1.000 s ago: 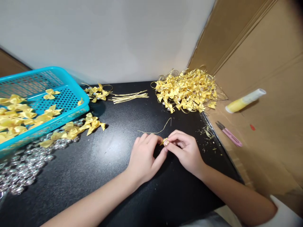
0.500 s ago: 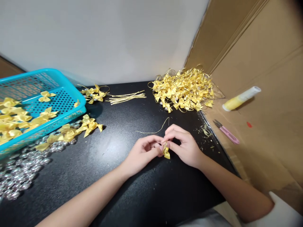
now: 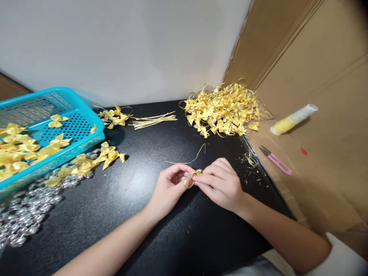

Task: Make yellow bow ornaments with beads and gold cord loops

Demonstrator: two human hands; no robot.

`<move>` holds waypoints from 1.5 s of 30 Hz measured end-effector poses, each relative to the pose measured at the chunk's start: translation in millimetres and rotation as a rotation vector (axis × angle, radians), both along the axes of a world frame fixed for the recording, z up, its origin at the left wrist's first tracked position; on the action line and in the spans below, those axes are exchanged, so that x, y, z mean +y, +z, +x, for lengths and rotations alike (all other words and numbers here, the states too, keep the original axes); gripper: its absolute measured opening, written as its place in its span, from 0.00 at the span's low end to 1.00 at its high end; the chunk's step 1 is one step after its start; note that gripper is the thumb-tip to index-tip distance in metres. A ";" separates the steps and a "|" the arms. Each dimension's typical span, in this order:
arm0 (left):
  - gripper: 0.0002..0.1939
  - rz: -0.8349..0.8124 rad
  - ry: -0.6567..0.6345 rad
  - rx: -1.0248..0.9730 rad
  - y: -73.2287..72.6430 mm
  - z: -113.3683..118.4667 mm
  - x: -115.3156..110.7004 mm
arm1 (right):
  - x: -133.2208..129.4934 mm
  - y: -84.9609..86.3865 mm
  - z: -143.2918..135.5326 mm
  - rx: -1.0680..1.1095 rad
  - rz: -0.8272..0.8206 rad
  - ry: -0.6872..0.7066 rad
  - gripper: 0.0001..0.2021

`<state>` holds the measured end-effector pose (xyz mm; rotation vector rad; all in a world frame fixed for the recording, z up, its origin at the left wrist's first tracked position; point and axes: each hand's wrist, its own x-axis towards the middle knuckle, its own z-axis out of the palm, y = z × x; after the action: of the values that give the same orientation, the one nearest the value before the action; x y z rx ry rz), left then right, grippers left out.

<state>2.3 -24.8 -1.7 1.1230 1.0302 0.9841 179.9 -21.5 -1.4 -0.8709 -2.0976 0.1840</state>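
Observation:
Near the middle of the black table, my left hand (image 3: 171, 186) and my right hand (image 3: 222, 185) meet at the fingertips. Between them is a gold cord loop (image 3: 189, 182) with a small silver bell (image 3: 199, 171) at its upper right. My left thumb and fingers pinch the cord, and my right fingertips pinch it from the other side. The yellow bow seen earlier is mostly hidden by the fingers. Just beyond my hands, a thin loose gold cord (image 3: 193, 159) lies curved on the table.
A blue basket (image 3: 94, 132) of yellow bows stands left, beside silver bells (image 3: 31, 209) and loose bows (image 3: 109, 154). Gold cord strips (image 3: 153, 120) and a large pile of looped bows (image 3: 222, 109) lie behind. On cardboard at right are pink-handled snips (image 3: 277, 161) and a tube (image 3: 293, 119).
The small piece has been turned between my fingers: its cord loop now points toward me and the silver bell shows, while the bow has gone from sight. My right hand has rolled over.

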 end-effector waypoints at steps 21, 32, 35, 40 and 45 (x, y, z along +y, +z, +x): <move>0.03 0.004 0.064 -0.216 -2.1 1.6 -7.6 | -1.9 -0.6 -10.5 0.212 -0.013 -0.163 0.09; 0.03 0.006 0.101 -0.199 -5.9 4.0 -10.4 | -1.0 -1.1 -13.7 0.263 -0.096 -0.129 0.07; 0.03 0.047 0.100 -0.135 -5.9 3.6 -11.0 | -0.4 -2.1 -14.4 0.239 -0.105 -0.119 0.08; 0.02 0.101 0.094 -0.052 -6.9 3.8 -11.5 | -0.5 -1.6 -14.7 0.282 -0.138 -0.105 0.06; 0.02 0.118 0.105 -0.047 -9.3 3.8 -11.6 | 0.6 -1.8 -14.2 0.317 -0.135 -0.130 0.08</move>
<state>6.1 -36.5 -11.0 1.1461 1.0124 1.1628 165.7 -20.9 -3.2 -0.9857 -1.7436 0.3731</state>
